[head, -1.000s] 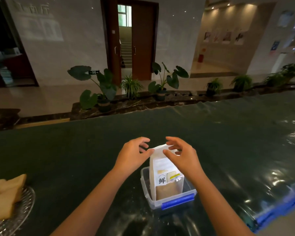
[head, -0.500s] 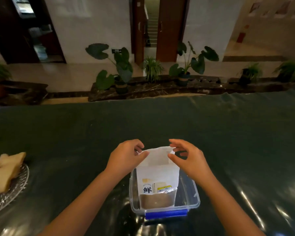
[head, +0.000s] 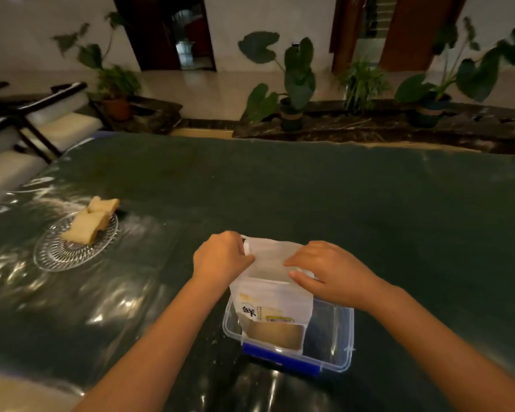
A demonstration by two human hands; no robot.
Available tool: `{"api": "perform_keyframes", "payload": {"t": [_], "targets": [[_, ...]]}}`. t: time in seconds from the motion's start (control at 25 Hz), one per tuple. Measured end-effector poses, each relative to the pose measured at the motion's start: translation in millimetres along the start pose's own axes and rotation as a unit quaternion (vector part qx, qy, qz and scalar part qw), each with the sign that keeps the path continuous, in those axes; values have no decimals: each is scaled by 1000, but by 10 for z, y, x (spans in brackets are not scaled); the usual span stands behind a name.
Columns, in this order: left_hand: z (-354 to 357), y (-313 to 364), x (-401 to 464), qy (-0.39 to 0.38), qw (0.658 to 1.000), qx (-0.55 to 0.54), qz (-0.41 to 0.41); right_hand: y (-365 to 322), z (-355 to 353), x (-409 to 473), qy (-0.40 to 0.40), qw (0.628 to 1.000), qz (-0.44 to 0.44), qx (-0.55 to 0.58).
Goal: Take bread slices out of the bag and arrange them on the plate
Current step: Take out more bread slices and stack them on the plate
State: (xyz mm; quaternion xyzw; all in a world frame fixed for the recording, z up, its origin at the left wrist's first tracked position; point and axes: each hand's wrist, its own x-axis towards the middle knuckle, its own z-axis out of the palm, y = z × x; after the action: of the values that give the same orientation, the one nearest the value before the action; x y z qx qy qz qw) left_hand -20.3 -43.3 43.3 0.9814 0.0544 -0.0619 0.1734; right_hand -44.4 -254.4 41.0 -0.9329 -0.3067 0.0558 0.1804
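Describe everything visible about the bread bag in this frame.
The bread bag is a tall pouch of white, slightly translucent plastic, with a printed black character and a yellow label on its front and a clear lower window showing brown bread. It stands upright in a clear plastic container with a blue latch, on the dark green table cover. The left hand and right hand each have a grip on its top edge, which looks pulled apart. What is inside the mouth cannot be seen.

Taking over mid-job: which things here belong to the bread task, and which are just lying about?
In the job: bread bag, left hand, right hand, glass plate, bread slices.
Lying about: clear plastic box, potted plants, chairs.
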Motion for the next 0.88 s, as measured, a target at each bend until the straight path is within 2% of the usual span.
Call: {"api": "perform_keyframes", "payload": {"t": [0.2, 0.36, 0.6, 0.72, 0.8, 0.88], "targets": [[-34, -161, -184, 17, 998, -52, -27, 155, -52, -252, -6, 999, -43, -25], [17, -205, -485, 38, 993, -105, -24, 151, -121, -437, -42, 992, -74, -97], [117, -113, -715, 59, 991, -121, 20, -3, -118, -388, -72, 984, -43, -156], [160, -129, -783, 71, 988, -134, 25, -266, -169, -235, -36, 976, -47, -208], [185, -126, -793, 77, 987, -139, 23, -431, -79, 8, -69, 989, -20, -128], [204, -126, -767, 84, 986, -142, 22, -517, 109, 324, -196, 976, 88, -42]]}}
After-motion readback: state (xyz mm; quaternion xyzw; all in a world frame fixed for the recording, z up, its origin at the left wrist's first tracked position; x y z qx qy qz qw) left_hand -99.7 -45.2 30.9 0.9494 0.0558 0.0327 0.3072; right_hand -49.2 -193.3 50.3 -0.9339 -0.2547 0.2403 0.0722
